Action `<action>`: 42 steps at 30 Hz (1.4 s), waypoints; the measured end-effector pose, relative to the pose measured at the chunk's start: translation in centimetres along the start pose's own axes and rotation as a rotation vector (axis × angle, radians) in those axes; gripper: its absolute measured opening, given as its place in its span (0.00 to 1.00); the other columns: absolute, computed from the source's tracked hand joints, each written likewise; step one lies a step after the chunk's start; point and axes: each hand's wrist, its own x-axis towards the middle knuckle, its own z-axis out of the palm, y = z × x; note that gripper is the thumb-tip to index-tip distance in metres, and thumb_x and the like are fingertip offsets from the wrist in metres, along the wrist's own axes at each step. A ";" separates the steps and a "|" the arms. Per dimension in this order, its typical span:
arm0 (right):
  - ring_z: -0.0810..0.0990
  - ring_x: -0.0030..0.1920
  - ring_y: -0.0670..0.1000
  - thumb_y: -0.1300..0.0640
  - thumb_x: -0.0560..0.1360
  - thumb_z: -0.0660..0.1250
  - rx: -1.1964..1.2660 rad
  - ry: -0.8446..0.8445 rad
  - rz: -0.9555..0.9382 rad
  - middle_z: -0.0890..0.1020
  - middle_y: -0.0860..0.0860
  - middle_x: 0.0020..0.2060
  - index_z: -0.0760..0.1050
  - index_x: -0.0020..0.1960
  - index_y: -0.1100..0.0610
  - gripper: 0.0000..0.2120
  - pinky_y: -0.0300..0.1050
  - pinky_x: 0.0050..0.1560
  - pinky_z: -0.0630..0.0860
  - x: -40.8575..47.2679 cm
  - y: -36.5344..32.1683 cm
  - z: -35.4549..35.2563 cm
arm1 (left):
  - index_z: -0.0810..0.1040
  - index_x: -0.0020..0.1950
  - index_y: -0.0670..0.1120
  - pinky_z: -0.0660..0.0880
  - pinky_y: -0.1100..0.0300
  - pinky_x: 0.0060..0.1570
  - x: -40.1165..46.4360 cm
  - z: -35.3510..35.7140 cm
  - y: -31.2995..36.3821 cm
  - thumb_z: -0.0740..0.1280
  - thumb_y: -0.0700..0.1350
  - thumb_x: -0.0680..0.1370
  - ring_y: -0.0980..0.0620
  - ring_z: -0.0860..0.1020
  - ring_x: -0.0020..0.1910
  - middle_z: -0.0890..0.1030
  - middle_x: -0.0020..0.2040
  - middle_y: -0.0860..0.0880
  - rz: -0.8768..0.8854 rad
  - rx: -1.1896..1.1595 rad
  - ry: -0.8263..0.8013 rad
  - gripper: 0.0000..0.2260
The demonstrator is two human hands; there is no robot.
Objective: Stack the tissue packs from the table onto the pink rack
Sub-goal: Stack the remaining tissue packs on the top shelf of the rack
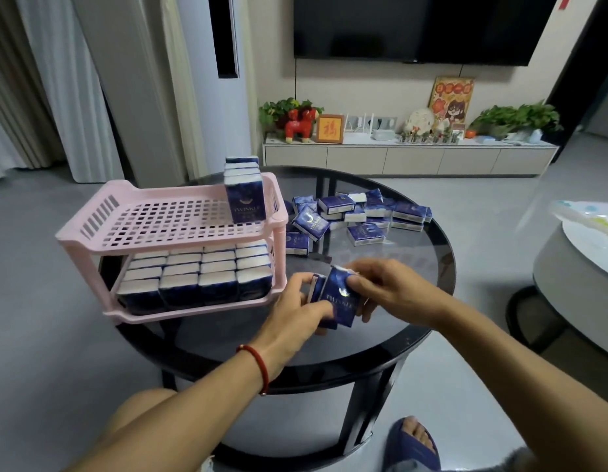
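both hands hold a small bunch of tissue packs (336, 298) upright over the near part of the round glass table (432, 321): left hand (295, 310) grips the near-left side, right hand (380, 287) pinches the far-right side. pink rack (180, 212) sits at table's left edge, overhanging a bit. bottom shelf full; top shelf has one row of packs (244, 192) at far-right corner, rest open. loose packs (357, 216) piled mid-far table; bare glass betw. pile & hands.

A dark television (421, 25) hangs above a white cabinet (408, 160) holding plants, perhaps ornaments too.
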 end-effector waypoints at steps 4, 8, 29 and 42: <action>0.84 0.37 0.46 0.50 0.82 0.65 -0.370 0.088 -0.070 0.85 0.51 0.41 0.74 0.67 0.54 0.16 0.44 0.43 0.83 0.0 -0.7 0.9 | 0.70 0.58 0.60 0.82 0.50 0.54 -0.2 -0.7 -0.5 0.75 0.46 0.66 0.49 0.83 0.51 0.82 0.52 0.47 0.087 0.191 0.009 0.25; 0.83 0.46 0.45 0.43 0.80 0.67 -0.513 0.132 -0.150 0.81 0.47 0.56 0.70 0.73 0.51 0.25 0.46 0.50 0.82 -0.1 -1.0 1.4 | 0.66 0.59 0.59 0.81 0.50 0.55 0.2 -1.4 -1.3 0.77 0.48 0.67 0.50 0.82 0.54 0.81 0.55 0.50 0.221 0.314 0.038 0.27; 0.83 0.46 0.43 0.50 0.77 0.73 -0.262 0.102 -0.157 0.84 0.44 0.53 0.77 0.68 0.51 0.20 0.44 0.49 0.82 0.5 -0.4 1.8 | 0.76 0.68 0.50 0.75 0.56 0.63 -1.0 -2.5 -0.6 0.74 0.45 0.75 0.57 0.75 0.60 0.76 0.63 0.55 0.522 0.689 0.117 0.21; 0.85 0.41 0.58 0.46 0.82 0.61 0.267 0.284 -0.261 0.86 0.50 0.50 0.79 0.63 0.55 0.18 0.52 0.40 0.82 1.3 -4.0 1.7 | 0.80 0.65 0.55 0.80 0.51 0.60 -5.3 -9.9 7.4 0.75 0.49 0.70 0.57 0.81 0.57 0.80 0.61 0.60 0.572 0.549 0.248 0.23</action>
